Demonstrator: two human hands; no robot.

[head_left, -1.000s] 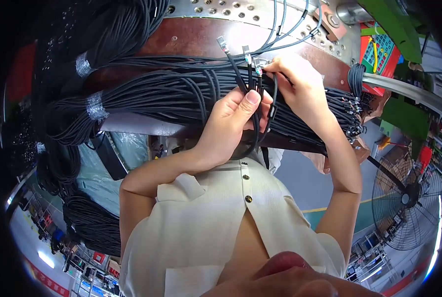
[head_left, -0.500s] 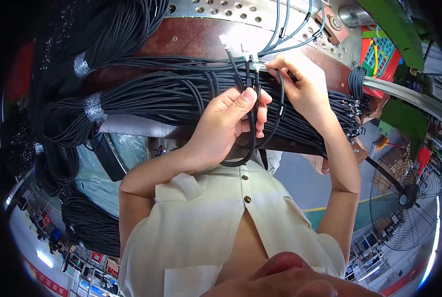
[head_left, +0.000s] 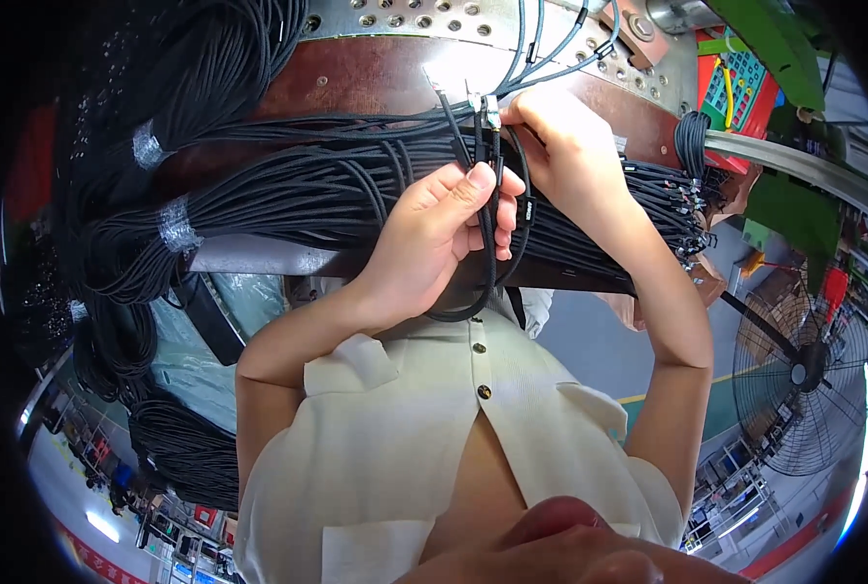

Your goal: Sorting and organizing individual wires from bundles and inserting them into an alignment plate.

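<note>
My left hand (head_left: pixel 453 214) is closed round several black cables (head_left: pixel 488 238), thumb on top. Their ends stick up above my fist and carry small metallic and clear connectors (head_left: pixel 486 109). Below the fist the cables bend in a loop near my shirt. Beside those ends, my right hand (head_left: pixel 565 141) is closed in a pinch on the end of another black cable (head_left: pixel 528 209), which curves down with a small printed label on it. The right fingertips touch or nearly touch the connectors; the exact contact is hidden behind the fingers.
Thick bundles of black cables (head_left: pixel 298 190), bound with clear tape (head_left: pixel 177 226), lie across the brown bench (head_left: pixel 376 83). A perforated metal plate (head_left: pixel 424 19) spans the back. At right are a red and green tray (head_left: pixel 741 92), a metal rail (head_left: pixel 804 170) and a standing fan (head_left: pixel 804 368).
My right hand has moved slightly left and up, closer to the connectors above my left fist. The left hand keeps its hold on the cables. The whole view has shifted slightly.
</note>
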